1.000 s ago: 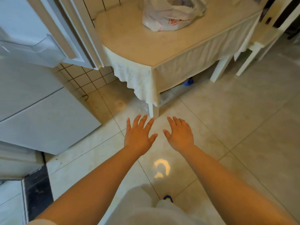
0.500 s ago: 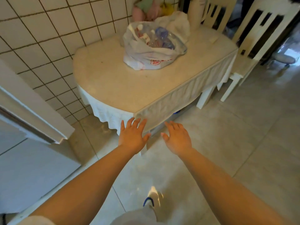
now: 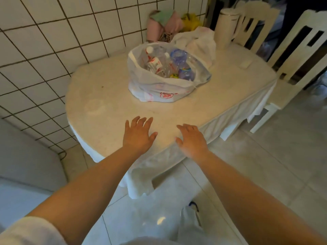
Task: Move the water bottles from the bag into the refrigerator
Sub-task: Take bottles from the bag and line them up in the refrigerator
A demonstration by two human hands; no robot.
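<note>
A white plastic bag (image 3: 159, 91) with red print stands open on the cream table (image 3: 106, 96). Inside it lie several clear water bottles (image 3: 157, 64), some with white caps, some bluish. My left hand (image 3: 138, 134) hovers over the table's near edge with fingers spread, holding nothing. My right hand (image 3: 192, 140) is beside it, fingers relaxed and empty. Both hands are well short of the bag. The refrigerator (image 3: 26, 160) shows only as a pale panel at the lower left.
A tiled wall (image 3: 44, 50) runs behind the table. A white jug (image 3: 223, 30), a second white bag (image 3: 200, 43) and pink and yellow items (image 3: 162, 25) crowd the table's far end. Two white chairs (image 3: 297, 55) stand at the right. Pale floor tiles lie below.
The view has swung up from the floor and refrigerator to the table. Both empty hands have moved forward over the table's near edge, closer to the bag.
</note>
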